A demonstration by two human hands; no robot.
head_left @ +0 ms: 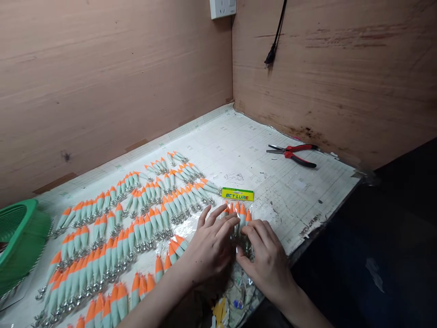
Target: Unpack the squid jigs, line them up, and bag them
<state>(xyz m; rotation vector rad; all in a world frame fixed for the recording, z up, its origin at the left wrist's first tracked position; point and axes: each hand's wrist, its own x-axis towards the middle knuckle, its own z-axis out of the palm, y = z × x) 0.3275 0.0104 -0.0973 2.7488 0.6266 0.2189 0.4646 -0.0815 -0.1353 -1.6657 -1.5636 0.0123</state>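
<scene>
A clear bag with a yellow and green header card (238, 194) reading "BCT LURE" lies at the table's near right edge. Several orange-tipped lures (242, 213) show inside it, side by side. My left hand (215, 234) rests over the bag's left side, fingers bent across the lures. At the right side of the bag, my right hand (266, 253) has its fingers and thumb curled round the lower part. Both hands press on the bag, and its lower end is partly hidden between them.
Rows of orange and pale green lures (109, 250) with metal hooks cover the table's left half. A green basket (30, 246) stands at the far left. Red and black pliers (293, 154) lie at the back right of the table (218, 136). A plug (270, 55) hangs on the wall.
</scene>
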